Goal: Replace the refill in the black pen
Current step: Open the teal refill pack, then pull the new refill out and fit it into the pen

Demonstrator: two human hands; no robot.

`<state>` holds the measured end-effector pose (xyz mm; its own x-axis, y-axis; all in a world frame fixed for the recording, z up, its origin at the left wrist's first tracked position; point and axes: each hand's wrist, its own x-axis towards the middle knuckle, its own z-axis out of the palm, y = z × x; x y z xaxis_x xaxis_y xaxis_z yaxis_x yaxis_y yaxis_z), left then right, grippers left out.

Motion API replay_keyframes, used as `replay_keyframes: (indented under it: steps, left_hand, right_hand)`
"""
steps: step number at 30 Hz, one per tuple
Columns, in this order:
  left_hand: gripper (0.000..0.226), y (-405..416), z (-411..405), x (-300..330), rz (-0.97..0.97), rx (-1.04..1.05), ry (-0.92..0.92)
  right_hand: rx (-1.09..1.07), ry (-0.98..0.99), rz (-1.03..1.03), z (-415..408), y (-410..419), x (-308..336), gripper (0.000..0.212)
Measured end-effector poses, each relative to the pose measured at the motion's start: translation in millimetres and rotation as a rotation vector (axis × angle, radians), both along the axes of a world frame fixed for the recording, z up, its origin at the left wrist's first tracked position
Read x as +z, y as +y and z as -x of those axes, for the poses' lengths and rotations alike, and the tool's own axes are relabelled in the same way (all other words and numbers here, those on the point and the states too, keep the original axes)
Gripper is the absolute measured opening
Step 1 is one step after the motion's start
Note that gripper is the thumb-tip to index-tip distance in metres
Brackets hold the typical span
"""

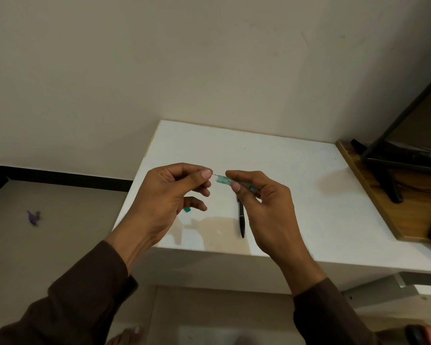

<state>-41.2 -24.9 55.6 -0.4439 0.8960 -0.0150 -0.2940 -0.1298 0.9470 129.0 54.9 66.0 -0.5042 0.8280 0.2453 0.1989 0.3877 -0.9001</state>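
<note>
Worktop: I see a white worktop (296,175) set against the wall, with both hands held just above its near left part.
Left hand: my read is that the left hand (169,195) has thumb and forefinger pressed together on the tip of a thin refill (215,175); the other fingers (197,204) curl loosely beneath, holding nothing I can make out.
Right hand: the right hand (261,202) pinches a greenish translucent sleeve (225,181) between thumb and forefinger, its open end facing left toward the other hand.
Black pen: the black pen (241,221) lies on the worktop below and between the hands, tip toward the near edge, touched by neither hand. I cannot tell whether it has been opened.
Refill: only a short dark length shows between the left fingertips and the sleeve mouth; the rest is hidden inside the sleeve or behind the fingers.
Green cap: a small teal piece (187,209) lies on the worktop just under the left hand, likely the sleeve's end cap.
Done, as I judge it: the sleeve is uncapped and the new refill is part-way out.
Left to do: free the refill fully, open the pen, remove the old refill, insert the new one, close the pen.
</note>
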Motion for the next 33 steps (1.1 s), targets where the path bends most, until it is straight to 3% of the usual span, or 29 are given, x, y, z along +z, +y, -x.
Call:
replay_keyframes:
  steps: [7, 15, 22, 26, 30, 33]
  left_hand:
    - [0.03, -1, 3, 3, -0.018, 0.043, -0.015]
    - [0.015, -5, 12, 5, -0.073, 0.071, -0.041]
    - [0.021, -5, 14, 1, 0.006, 0.038, -0.025]
    - [0.028, -4, 10, -4, 0.128, -0.055, 0.102]
    - [0.013, -4, 7, -6, 0.206, -0.151, 0.258]
    - [0.022, -6, 6, -4, 0.223, -0.182, 0.29]
  right_hand:
    - [0.015, 0.029, 0.096, 2, 2, -2, 0.016]
    - [0.043, 0.054, 0.176, -1, 7, -9, 0.013]
    - [0.041, 0.124, 0.238, 0, 7, -11, 0.018]
    - [0.011, 0.105, 0.188, 2, 8, -10, 0.022]
    - [0.009, 0.101, 0.172, 5, 5, -9, 0.015]
    - [0.016, 0.127, 0.201, 11, 3, -8, 0.013]
